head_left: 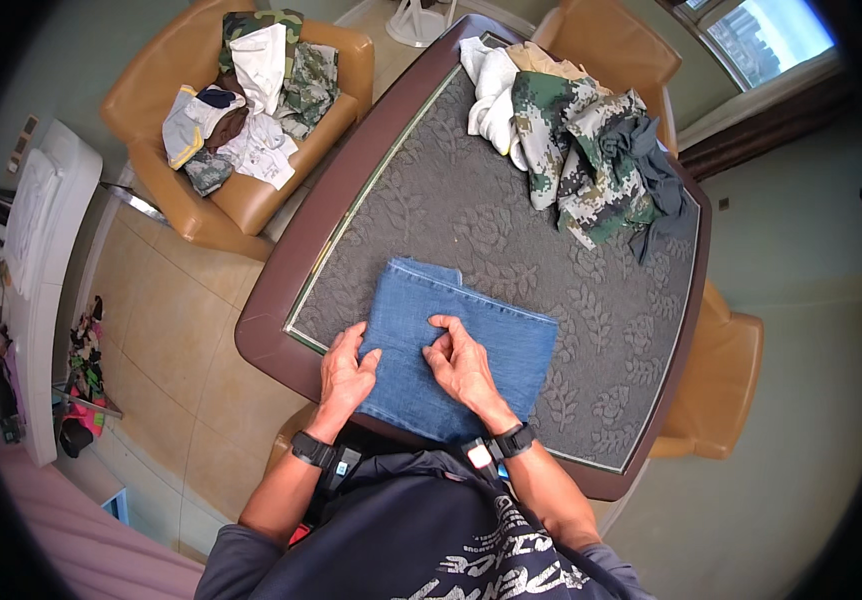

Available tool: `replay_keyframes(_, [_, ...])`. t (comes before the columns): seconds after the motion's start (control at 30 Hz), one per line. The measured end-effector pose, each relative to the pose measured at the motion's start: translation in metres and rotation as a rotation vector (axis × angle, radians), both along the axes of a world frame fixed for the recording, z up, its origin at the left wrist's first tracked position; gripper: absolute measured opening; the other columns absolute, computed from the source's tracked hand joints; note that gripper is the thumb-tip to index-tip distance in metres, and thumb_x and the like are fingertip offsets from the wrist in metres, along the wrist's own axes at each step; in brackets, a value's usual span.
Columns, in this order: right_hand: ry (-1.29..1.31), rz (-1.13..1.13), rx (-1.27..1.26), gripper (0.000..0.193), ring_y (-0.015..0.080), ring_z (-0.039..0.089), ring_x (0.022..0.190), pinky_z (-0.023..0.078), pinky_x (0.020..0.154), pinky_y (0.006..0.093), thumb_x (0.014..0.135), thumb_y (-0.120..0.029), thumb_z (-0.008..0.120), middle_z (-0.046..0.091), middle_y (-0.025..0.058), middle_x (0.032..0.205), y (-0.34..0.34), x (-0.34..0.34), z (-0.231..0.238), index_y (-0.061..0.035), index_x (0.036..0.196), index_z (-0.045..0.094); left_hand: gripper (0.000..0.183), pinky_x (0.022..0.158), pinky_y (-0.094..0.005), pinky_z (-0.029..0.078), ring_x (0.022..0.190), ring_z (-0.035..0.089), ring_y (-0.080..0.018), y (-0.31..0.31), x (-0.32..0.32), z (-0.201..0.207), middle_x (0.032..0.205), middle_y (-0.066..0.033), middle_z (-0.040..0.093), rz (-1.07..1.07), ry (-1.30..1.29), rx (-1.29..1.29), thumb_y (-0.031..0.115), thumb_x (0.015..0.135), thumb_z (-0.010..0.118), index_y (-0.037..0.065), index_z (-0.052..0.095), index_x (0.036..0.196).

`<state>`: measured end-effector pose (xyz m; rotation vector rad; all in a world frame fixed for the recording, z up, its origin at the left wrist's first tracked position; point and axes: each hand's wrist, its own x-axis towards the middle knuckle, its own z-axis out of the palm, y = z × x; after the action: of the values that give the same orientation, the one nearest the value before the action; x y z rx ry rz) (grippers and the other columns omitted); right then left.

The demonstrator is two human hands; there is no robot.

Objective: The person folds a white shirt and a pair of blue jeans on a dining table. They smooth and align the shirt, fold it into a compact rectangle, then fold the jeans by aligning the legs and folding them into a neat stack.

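A pair of blue jeans (406, 355), folded into a flat bundle, lies at the near end of the table. Its top left part sticks up a little beyond the rest. At the bundle's left edge is my left hand (348, 375), thumb and fingers apart, the thumb over the denim. My right hand (463, 372) is over the middle of the denim, its fingers bent and a gap between forefinger and thumb. Neither hand shows cloth gripped in it. Whether the right fingertips touch the denim I cannot tell.
The table (296, 255) has a dark patterned top and a brown rim. Camouflage clothes (591, 150) and a white garment (491, 95) are heaped at its far end. More clothes (261, 130) lie on a tan armchair (221, 215) at the far left. A tan chair (721, 380) stands at the right.
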<state>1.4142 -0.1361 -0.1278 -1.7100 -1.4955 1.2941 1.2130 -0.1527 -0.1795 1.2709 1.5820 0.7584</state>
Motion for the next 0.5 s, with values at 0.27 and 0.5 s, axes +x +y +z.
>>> replay_keyframes(0.27, [-0.023, -0.042, 0.199, 0.04, 0.0134, 0.061, 0.065, 0.052, 0.062, 0.031, 0.086, -0.002, 0.068, 0.062, 0.0065, 0.08, -0.017, 0.015, -0.009, -0.0001, 0.124, 0.057, 0.059, 0.108, -0.0489, 0.039, 0.132, 0.045, -0.0432, 0.003, 0.027, 0.053, 0.14, -0.0246, 0.047, -0.328, 0.532, 0.584, 0.012, 0.083, 0.071, -0.004, 0.051, 0.136])
replay_keyframes(0.5, [0.685, -0.318, -0.106, 0.052, 0.0162, 0.066, 0.065, 0.053, 0.053, 0.0257, 0.093, 0.002, 0.058, 0.066, 0.0129, 0.092, -0.003, 0.069, -0.031, 0.0015, 0.14, 0.036, 0.063, 0.108, -0.0495, 0.039, 0.134, 0.042, -0.0456, -0.003, 0.021, 0.011, 0.147, -0.028, 0.04, -0.375, 0.578, 0.455, 0.021, 0.087, 0.071, -0.005, 0.047, 0.139])
